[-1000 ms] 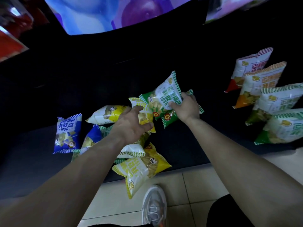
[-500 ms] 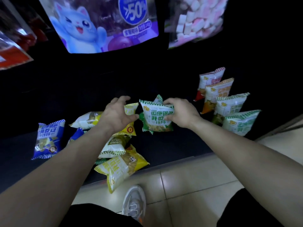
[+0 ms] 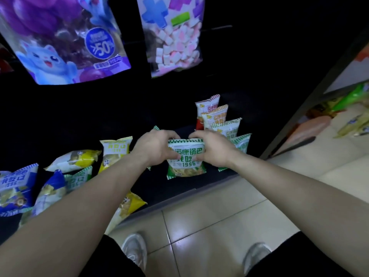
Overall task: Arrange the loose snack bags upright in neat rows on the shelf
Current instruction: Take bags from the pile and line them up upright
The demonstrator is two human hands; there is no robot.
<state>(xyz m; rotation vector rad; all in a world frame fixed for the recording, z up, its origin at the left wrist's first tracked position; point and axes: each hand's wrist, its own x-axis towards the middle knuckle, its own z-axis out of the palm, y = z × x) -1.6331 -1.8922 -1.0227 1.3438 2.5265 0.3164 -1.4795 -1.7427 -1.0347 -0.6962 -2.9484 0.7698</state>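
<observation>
A green-and-white snack bag (image 3: 186,162) stands upright near the front of the dark bottom shelf (image 3: 179,188). My left hand (image 3: 157,146) grips its left side and my right hand (image 3: 214,147) grips its right side, thumbs on the front. Behind my right hand a row of upright bags runs toward the back: a red one (image 3: 206,107), an orange one (image 3: 215,115), and two green ones (image 3: 227,126). To the left lie loose bags: yellow ones (image 3: 115,149), a blue one (image 3: 15,184), and others partly hidden under my left forearm.
Large hanging bags fill the upper shelf: a purple one with a cartoon cat (image 3: 65,41) and a marshmallow bag (image 3: 173,39). A black upright post (image 3: 311,96) bounds the shelf on the right. Tiled floor (image 3: 219,216) and my two shoes (image 3: 135,250) lie below.
My left hand left the yellow bag and joined the right on the green bag. The bag moved right toward the row and now stands upright. The view shifted right and up.
</observation>
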